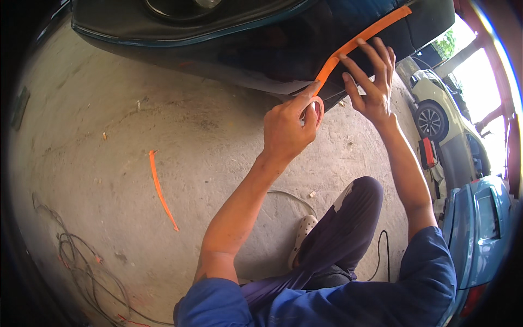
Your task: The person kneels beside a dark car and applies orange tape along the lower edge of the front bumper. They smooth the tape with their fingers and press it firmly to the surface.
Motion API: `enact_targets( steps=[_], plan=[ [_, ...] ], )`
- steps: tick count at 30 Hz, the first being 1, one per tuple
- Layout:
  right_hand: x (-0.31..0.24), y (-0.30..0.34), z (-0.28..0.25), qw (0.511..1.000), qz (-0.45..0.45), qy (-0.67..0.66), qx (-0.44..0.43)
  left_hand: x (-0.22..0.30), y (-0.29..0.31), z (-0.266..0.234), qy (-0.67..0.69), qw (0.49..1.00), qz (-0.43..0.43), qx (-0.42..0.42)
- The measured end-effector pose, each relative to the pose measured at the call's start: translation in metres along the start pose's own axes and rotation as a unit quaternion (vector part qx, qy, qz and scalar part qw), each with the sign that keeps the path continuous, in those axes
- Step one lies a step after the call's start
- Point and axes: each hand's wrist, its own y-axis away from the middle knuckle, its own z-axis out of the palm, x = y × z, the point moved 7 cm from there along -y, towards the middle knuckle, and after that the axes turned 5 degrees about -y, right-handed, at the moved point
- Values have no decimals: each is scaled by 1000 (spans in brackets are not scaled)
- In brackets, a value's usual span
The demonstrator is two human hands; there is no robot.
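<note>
A strip of orange masking tape [376,28] runs along the lower edge of a dark car bumper [261,57] at the top. My left hand [289,126] grips the tape roll [320,111] at the near end of the strip, its index finger pressed to the tape where it leaves the roll. My right hand [373,82] has its fingers spread, the tips touching the strip farther to the right. Part of the roll is hidden behind my left fingers.
A loose piece of orange tape [158,191] lies on the concrete floor [207,120]. Tangled cables [81,267] lie at the lower left. To the right stand a blue car [479,229], a pale car [441,103] and a red box [427,152].
</note>
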Motion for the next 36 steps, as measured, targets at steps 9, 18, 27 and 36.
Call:
enact_targets(
  steps=[9,18,27,36],
  plan=[
    [15,-1,9,994,-88,31,-57,6,6,-5,-60,998,31,8],
    [16,1,13,995,-79,23,-64,8,6,-1,-119,992,45,10],
    [16,0,14,993,-83,28,-76,3,0,2,-33,999,11,2],
    [18,2,22,994,-70,36,-70,3,1,5,-38,999,18,15]
  ],
)
